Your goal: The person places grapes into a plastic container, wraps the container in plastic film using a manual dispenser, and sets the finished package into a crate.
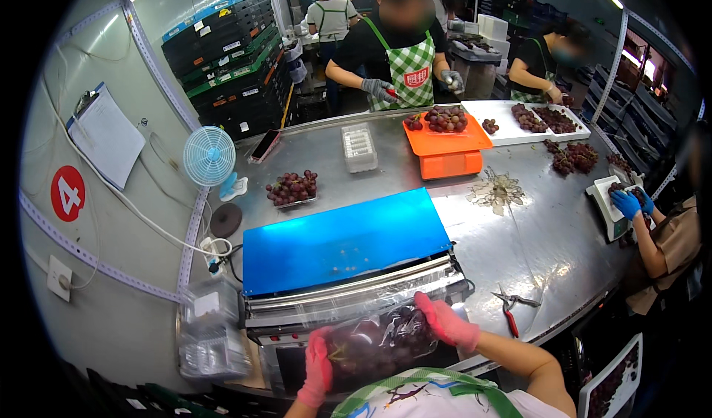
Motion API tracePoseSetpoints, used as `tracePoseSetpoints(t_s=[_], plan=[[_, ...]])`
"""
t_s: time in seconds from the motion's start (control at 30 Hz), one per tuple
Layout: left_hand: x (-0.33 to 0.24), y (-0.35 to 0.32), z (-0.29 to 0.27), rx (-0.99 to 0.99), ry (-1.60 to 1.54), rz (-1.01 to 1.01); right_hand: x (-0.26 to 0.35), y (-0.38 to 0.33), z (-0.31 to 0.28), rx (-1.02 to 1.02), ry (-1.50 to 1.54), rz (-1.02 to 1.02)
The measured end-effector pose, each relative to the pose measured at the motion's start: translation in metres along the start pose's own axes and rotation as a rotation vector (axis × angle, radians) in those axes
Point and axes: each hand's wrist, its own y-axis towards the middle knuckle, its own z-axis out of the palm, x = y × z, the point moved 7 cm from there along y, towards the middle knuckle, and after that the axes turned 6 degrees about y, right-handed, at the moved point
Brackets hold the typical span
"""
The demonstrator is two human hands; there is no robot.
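Observation:
A clear tray of dark grapes [386, 342] is held between my two hands, with shiny cling film stretched over it. At its left end is my left hand [317, 364] in a pink glove, fingers closed on the edge. My right hand [449, 324], gloved in pink too, grips the tray's right upper corner. Just beyond the tray stands a film wrapping machine [345, 241] with a blue top plate. Clear film [348, 307] runs along its near side, close to the grapes. The underside of the tray is hidden.
An orange scale [451, 167] bears grapes. A packed grape tray [291, 189], stacked clear trays [359, 149], red-handled pruning shears [512, 310] and a small blue fan [210, 157] surround the machine. Across the table a co-worker [404, 54] stands; another person's blue-gloved hands [630, 203] are at right.

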Motion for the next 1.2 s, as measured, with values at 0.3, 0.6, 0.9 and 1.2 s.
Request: tracePoseSetpoints(t_s=[0.3,0.6,0.9,1.2], plan=[[-0.001,-0.036,0.051,0.115,-0.927,-0.248,-0.026,-0.024,0.024,-0.087,0.728,0.040],[-0.020,-0.049,0.081,0.323,-1.046,-0.363,0.003,-0.047,0.039,0.146,1.229,-0.134],[-0.056,-0.060,0.049,0.213,-1.039,-0.410,-0.002,-0.036,0.083,0.465,1.350,0.088],[-0.003,-0.139,-0.053,-0.101,-0.720,-0.147,0.061,-0.011,0.204,0.806,0.696,0.394]])
